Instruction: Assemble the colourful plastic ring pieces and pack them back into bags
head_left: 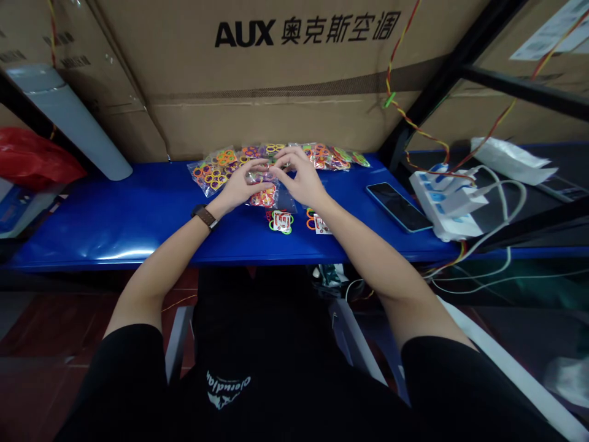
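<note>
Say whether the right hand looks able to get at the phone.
Likely yes: the phone lies uncovered to the right of the right hand, with only blue tabletop showing between.

The table was blue, the bagged rings yellow, orange, purple and green, the nearer cards white with red. The far carton was brown with black lettering, the left flask grey-blue, the right cord red and yellow, the near shirt black with white print.
</note>
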The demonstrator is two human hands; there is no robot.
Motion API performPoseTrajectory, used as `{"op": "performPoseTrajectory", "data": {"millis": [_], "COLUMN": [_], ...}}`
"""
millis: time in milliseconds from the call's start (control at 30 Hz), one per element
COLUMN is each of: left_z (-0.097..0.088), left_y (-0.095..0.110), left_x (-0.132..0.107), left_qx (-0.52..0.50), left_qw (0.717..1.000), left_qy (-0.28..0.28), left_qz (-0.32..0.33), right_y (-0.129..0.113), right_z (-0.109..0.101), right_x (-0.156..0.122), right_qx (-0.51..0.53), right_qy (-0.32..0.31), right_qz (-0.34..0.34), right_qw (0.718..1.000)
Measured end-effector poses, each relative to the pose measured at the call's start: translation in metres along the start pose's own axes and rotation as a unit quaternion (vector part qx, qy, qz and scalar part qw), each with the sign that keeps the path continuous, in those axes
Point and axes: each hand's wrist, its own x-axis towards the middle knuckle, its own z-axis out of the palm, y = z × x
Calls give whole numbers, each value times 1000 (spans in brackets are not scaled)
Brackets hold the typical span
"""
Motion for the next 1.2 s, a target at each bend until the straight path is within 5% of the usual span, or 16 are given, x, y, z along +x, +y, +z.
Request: {"op": "performPoseTrajectory", "data": {"millis": [233,400,500,733,933,1200], "left_z": [7,7,4,4,5,8], "left_y": [7,17,20,27,30,29], "left_x": [-3,-7,-7,-10,-11,-11], "left_qx": [-8,-41,-47,-21,0,-18], "left_qw": [1000,996,993,996,996,995], "left_qy": [13,47,54,42,29,-5], "left_qz": [5,-61,-91,-76,-82,-95], "right_y": [17,17,4,-16,-9,8], "right_z": [17,11,3,-1,6,16], "right_x": [0,2,3,-2,-2,2], "right_qx": [92,179,130,-43,-43,46], "right_qy": [29,28,22,-16,28,91], "right_qz": [123,209,186,11,24,128], "right_qw": [988,961,974,999,998,987]}}
